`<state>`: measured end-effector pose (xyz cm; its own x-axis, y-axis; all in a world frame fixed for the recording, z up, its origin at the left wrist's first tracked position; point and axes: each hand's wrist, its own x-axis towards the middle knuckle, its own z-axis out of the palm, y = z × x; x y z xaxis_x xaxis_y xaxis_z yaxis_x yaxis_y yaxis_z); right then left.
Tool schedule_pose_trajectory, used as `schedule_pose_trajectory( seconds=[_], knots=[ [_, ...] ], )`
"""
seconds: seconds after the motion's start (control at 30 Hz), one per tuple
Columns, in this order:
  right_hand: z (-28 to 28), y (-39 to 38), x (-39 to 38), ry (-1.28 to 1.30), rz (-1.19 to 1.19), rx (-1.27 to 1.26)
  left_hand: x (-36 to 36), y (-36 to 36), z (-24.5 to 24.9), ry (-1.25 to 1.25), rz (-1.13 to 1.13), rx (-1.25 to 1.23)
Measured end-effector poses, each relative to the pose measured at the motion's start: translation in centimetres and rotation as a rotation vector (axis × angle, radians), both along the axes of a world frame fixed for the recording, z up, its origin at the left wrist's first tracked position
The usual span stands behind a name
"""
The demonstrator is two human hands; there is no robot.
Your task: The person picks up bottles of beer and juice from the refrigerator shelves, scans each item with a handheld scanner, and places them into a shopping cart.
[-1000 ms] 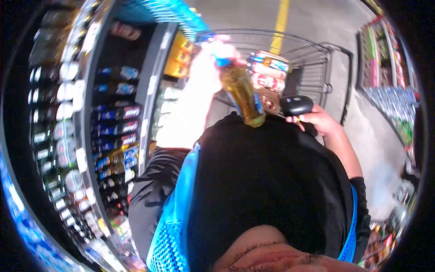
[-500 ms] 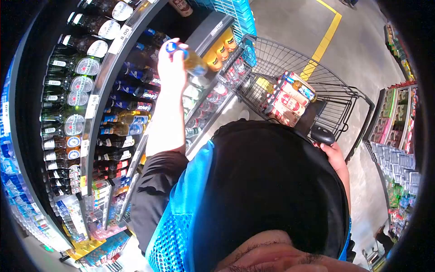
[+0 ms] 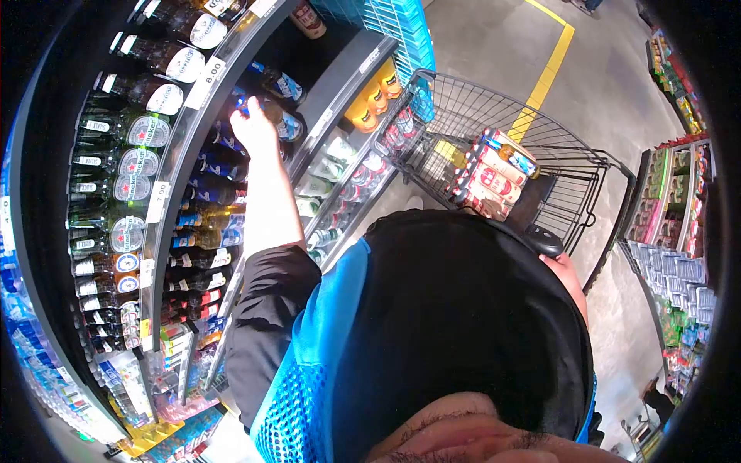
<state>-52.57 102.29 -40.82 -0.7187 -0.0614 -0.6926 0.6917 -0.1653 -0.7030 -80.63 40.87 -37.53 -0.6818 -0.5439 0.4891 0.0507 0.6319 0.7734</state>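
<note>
My left hand [image 3: 258, 131] reaches into the shelf compartment at the upper left, its fingers closed round the neck of a bottle with a blue top. The bottle's blue-and-white label [image 3: 289, 126] shows just beyond the fingers. Another blue-labelled bottle [image 3: 284, 85] is beside it. My right hand [image 3: 567, 276] is at the rounded black piece [image 3: 545, 241] near the cart's handle end, with its fingers partly hidden. Inside the wire shopping cart [image 3: 532, 100] are a red-and-cream package [image 3: 492, 179] and a bottle with a blue label [image 3: 519, 160].
Shelf rows of green bottles [image 3: 127, 174] and dark bottles [image 3: 224, 189] line the left. Orange packs [image 3: 377, 100] sit on a lower shelf beside a blue basket [image 3: 409, 31]. More stocked shelves [image 3: 671, 208] stand at the right. A yellow line [image 3: 549, 69] crosses the floor.
My left hand has moved left and down, bringing the bottle from in front of the shelf into the compartment. My right hand has shifted slightly down beside the black piece.
</note>
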Motion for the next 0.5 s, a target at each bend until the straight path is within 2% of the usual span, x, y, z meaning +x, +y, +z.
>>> schedule_pose_trajectory(
  seconds=[0.07, 0.1, 0.2, 0.33, 0.4, 0.5],
  knots=[
    [0.3, -0.5, 0.0, 0.004, -0.021, -0.014, -1.2, -1.7, -1.2, 0.113, 0.000, -0.031],
    [0.3, -0.8, 0.0, 0.011, -0.045, -0.032, -0.8, -0.5, 0.0, 0.073, 0.022, 0.079],
    [-0.2, -0.9, 0.0, 0.006, -0.054, -0.031, -1.8, -1.8, -1.7, 0.131, -0.012, 0.158],
    [-1.1, -0.5, 0.2, 0.009, -0.035, -0.033, -2.2, -1.6, -2.0, 0.068, 0.063, 0.089],
    [-1.2, -0.5, 0.3, 0.027, -0.025, -0.019, -2.0, -0.8, -1.6, 0.051, 0.033, 0.261],
    [-1.2, -0.6, 0.4, 0.028, -0.034, 0.019, -2.1, -2.3, -2.3, 0.000, 0.005, 0.191]
  ],
)
